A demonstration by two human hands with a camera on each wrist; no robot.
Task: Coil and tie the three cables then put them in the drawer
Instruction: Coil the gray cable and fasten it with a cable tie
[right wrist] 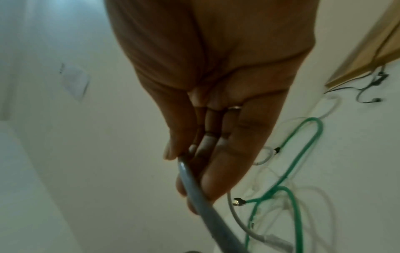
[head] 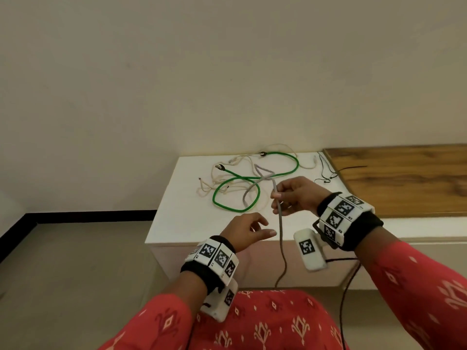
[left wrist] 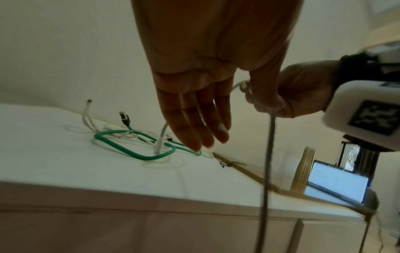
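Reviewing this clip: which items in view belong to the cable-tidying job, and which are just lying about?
Job:
- thick grey cable, in the right hand grip
- green cable with black plugs, loose on the white cabinet top
- thin cream cable, tangled with it
- left hand, open

Lying about:
- thin black cord
- brown wooden board

Right hand (head: 294, 195) raised, fingers in pinching grip; left hand (head: 249, 229) lower, fingers relaxed.

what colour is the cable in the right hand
Grey cable; clearest in the head view.
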